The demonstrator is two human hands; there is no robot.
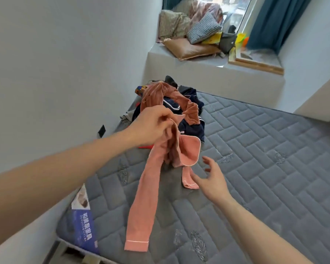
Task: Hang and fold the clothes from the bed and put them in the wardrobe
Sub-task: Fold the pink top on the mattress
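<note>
My left hand (152, 126) pinches the top edge of a pink garment (151, 180) and holds it up over the grey quilted mattress (255, 159). One long pink sleeve hangs down toward the mattress's near edge; a shorter one dangles to the right. My right hand (211, 180) hovers with spread fingers just right of the shorter sleeve's cuff, holding nothing. Behind the pink garment lies a pile of clothes (191, 119): a rust-brown piece on top of dark navy clothing with white stripes.
A white wall (55, 63) runs along the bed's left side. A blue label (84, 223) hangs on the mattress's near left corner. Beyond the bed, a grey window ledge (208, 61) holds pillows, a bag and a wooden frame, beside teal curtains (274, 20).
</note>
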